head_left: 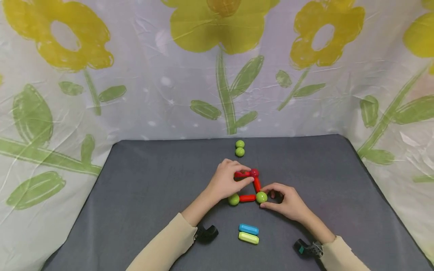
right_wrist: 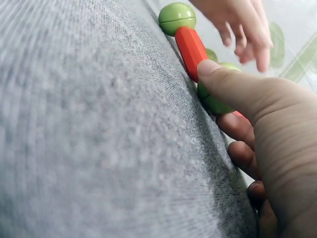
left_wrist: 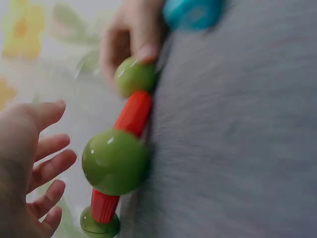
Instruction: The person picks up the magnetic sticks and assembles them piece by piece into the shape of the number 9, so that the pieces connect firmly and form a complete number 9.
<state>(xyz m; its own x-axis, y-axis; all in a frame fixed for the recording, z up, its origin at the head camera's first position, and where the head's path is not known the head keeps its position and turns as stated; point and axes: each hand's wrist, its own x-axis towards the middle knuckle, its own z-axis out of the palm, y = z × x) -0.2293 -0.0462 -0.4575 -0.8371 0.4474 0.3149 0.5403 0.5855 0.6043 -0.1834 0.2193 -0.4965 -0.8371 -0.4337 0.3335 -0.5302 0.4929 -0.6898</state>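
Red magnetic building rods and balls lie joined on the dark cloth. A red rod (head_left: 248, 198) links a near-left green ball (head_left: 234, 199) to a right green ball (head_left: 262, 197). Another red rod (head_left: 257, 184) runs from that right ball up to a red ball (head_left: 254, 172). My right hand (head_left: 286, 201) pinches the right green ball between thumb and fingers. Over the left side of the shape is my left hand (head_left: 225, 180), hiding part of it. In the left wrist view its fingers (left_wrist: 54, 168) are spread, apart from the large green ball (left_wrist: 115, 162).
Two green balls (head_left: 240, 148) sit together toward the table's back edge. Nearer me, a blue rod (head_left: 249, 229) and a yellow-green rod (head_left: 248, 238) lie side by side. A flower-printed curtain (head_left: 152, 94) stands behind the cloth-covered table (head_left: 152, 169).
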